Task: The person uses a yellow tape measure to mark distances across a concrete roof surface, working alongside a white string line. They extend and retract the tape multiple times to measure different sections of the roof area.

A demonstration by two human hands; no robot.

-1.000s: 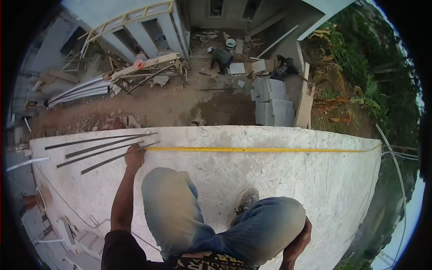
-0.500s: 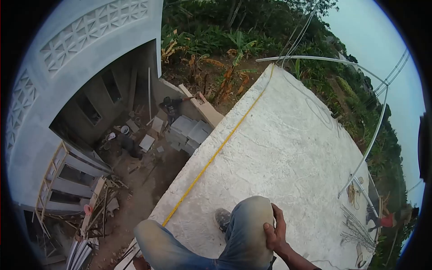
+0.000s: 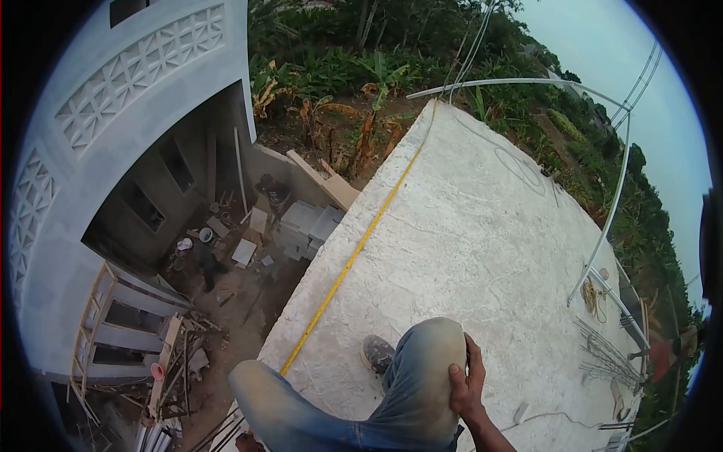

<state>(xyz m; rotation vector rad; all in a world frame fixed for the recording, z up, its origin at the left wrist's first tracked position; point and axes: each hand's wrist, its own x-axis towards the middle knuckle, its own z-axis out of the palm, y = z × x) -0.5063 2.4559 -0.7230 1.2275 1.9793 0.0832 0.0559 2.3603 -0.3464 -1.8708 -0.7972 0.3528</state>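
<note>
I crouch on a white concrete roof slab (image 3: 482, 248) near its left edge. My right hand (image 3: 467, 380) rests on my right knee (image 3: 425, 350), fingers spread over the jeans, holding nothing. A yellow measuring tape (image 3: 354, 256) lies stretched along the slab's edge, from the far corner down to my left leg (image 3: 286, 407), where its near end goes out of sight. My left hand is hidden below that leg. My shoe (image 3: 375, 352) stands on the slab between my knees.
The slab's left edge drops to a yard far below, with stacked grey blocks (image 3: 309, 222), timber and two people (image 3: 203, 256). White pipes (image 3: 610, 211) and steel bars (image 3: 602, 354) lie along the right side, where another person (image 3: 666, 350) stands.
My view swung from looking straight over the edge to looking along the tape. My left hand, which held the tape's end a second ago, left the view. My right hand stays on the knee.
</note>
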